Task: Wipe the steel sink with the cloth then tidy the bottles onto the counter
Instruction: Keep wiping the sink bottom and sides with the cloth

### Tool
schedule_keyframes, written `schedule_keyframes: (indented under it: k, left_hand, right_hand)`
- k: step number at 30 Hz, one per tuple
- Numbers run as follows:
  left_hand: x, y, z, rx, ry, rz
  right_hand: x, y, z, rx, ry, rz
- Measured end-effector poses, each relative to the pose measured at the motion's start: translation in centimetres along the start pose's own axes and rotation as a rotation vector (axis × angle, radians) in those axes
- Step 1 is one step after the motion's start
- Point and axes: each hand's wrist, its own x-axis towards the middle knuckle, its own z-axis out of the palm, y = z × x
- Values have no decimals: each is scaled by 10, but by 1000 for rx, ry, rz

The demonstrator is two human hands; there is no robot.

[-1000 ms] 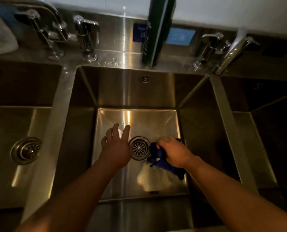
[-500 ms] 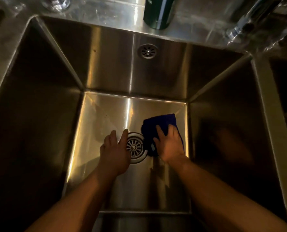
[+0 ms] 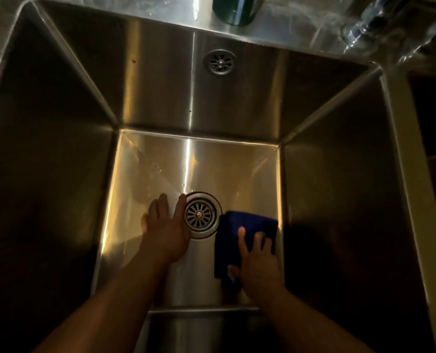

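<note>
Pressing the blue cloth onto the steel sink floor with the right grip, fingers straight and spread, just right of the drain strainer. Resting the left grip flat, fingers straight, against the strainer's left rim.

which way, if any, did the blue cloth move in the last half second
Yes, toward the person. Half a second ago the blue cloth under the right hand reached past the drain; now it starts level with it.
</note>
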Motion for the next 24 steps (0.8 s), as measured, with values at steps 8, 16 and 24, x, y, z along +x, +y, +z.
schedule_keyframes:
  k: [8, 16, 24]
  left_hand:
    - [23, -37, 3, 133, 84, 54]
    - [35, -67, 8, 171, 4, 86]
    - [35, -65, 6, 128, -1, 75]
  right_hand:
    - [4, 15, 29, -74, -1, -123]
    - [45, 36, 23, 54, 140, -184]
    - [177, 41, -94, 57, 105, -128]
